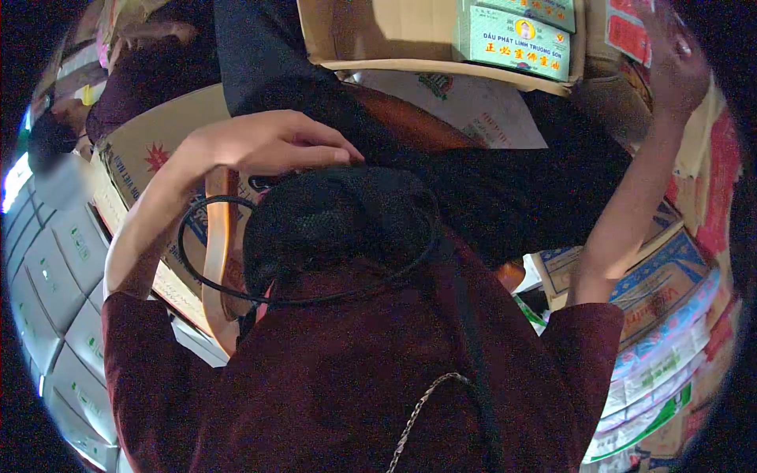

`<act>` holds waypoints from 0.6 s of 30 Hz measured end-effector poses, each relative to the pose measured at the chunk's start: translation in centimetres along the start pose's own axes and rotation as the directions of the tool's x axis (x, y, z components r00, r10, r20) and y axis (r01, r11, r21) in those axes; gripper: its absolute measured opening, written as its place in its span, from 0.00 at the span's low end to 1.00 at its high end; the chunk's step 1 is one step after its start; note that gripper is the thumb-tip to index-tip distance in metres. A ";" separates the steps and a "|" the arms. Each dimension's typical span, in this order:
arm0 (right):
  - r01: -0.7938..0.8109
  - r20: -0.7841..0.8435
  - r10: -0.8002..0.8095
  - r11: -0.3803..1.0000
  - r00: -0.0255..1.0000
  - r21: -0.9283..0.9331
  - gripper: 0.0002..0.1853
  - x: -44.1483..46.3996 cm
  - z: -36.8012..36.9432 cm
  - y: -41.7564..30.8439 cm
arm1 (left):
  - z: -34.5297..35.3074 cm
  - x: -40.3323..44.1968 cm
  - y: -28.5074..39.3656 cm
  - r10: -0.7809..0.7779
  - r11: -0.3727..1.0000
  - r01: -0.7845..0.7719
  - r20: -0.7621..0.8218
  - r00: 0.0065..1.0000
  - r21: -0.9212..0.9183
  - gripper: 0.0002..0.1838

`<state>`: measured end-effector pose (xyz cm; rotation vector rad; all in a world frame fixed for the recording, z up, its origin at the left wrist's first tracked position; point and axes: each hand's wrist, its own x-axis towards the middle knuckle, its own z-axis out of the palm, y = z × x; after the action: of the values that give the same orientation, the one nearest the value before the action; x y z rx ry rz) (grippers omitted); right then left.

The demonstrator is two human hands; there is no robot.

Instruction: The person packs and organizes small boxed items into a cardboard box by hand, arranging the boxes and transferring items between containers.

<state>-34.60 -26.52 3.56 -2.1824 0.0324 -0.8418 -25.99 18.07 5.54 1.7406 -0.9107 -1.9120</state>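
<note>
Our left hand (280, 144) rests unclenched on the black bag (331, 217), presumably steadying it; right hand (680, 71), far right: we can't tell its grip.

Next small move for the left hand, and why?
Probably move the left hand from beside the black bag toward the green-and-white boxes: no object shows in that hand, and the boxes sit exposed in the open carton.

Carton (378, 31) cut off, right fingers (664, 27) unclear
</note>
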 end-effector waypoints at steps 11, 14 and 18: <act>0.014 -0.020 -0.015 0.999 1.000 -0.038 0.46 0.1 0.5 0.7 | 1.0 -2.7 0.9 0.276 0.917 -0.202 -0.180 0.944 0.344 0.28; 0.056 -0.008 -0.057 0.994 0.998 -0.094 0.45 0.2 0.5 0.8 | 0.8 -2.9 0.6 0.274 0.923 -0.203 -0.188 0.943 0.326 0.29; 0.040 -0.015 -0.039 0.998 0.999 0.037 0.44 0.2 0.7 0.6 | -0.3 -2.9 -0.1 0.274 0.944 -0.229 -0.176 0.946 0.239 0.28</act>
<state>-33.93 -26.50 2.93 -2.1479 -0.0197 -0.8735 -25.29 20.06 7.57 1.8008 -1.2325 -1.4837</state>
